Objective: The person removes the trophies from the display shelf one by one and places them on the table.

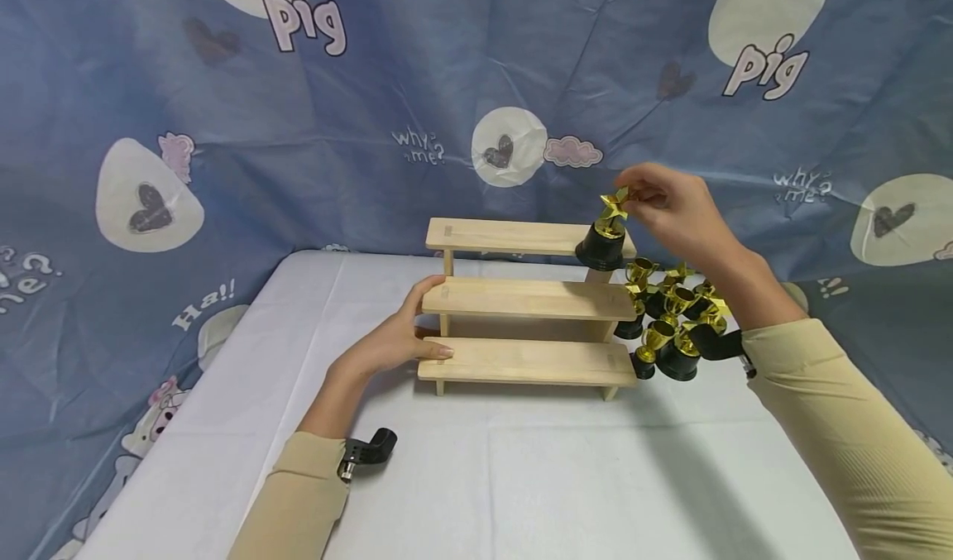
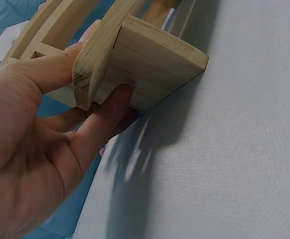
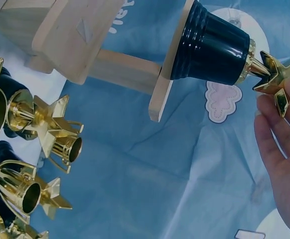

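Observation:
My right hand (image 1: 673,212) pinches the gold star on top of a small trophy (image 1: 601,244) with a black base. The base is at the right end of the top shelf of a three-tier wooden stand (image 1: 529,360); in the right wrist view the black base (image 3: 212,47) stands right against that shelf board. My left hand (image 1: 390,341) grips the left end of the stand, thumb on the lowest shelf and fingers at the middle one. Up close in the left wrist view, the fingers (image 2: 102,117) wrap the board's end and side support (image 2: 145,62).
Several gold cup and star trophies (image 1: 658,335) with black bases crowd together on the white-covered table (image 1: 476,469), just right of the stand. A blue printed cloth (image 1: 357,146) hangs behind the table. Each wrist wears a black camera mount (image 1: 372,446).

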`<action>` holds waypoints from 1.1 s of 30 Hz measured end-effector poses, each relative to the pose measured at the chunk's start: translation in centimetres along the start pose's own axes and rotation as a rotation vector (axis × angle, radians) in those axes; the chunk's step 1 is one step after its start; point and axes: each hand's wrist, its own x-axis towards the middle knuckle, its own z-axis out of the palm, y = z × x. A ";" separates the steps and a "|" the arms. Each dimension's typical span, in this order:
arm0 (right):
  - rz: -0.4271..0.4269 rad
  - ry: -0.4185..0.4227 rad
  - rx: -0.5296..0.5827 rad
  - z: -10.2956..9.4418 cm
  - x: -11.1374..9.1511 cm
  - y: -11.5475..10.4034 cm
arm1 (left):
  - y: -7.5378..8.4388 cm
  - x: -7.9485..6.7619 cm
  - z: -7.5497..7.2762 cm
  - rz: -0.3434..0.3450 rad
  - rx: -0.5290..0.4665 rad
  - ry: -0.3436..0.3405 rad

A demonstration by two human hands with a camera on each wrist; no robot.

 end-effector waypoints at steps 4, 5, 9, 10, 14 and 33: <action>0.013 -0.007 -0.011 -0.3 -0.2 0.1 | -0.1 0.0 0.0 0.001 -0.005 0.000; 0.014 -0.009 -0.011 -0.4 -0.3 0.1 | -0.1 0.0 0.0 -0.001 -0.008 0.000; 0.011 -0.004 -0.014 -0.8 -0.5 0.3 | -0.1 0.1 0.0 -0.003 -0.020 -0.005; 0.007 -0.002 -0.015 -0.9 -0.5 0.4 | -0.1 0.1 0.0 -0.004 -0.022 -0.005; -0.014 0.003 -0.032 -1.2 -0.7 0.7 | 0.0 0.1 0.0 0.001 -0.013 -0.001; -0.008 0.018 -0.066 -2.4 -2.1 1.7 | -0.1 0.1 0.0 -0.006 -0.037 -0.012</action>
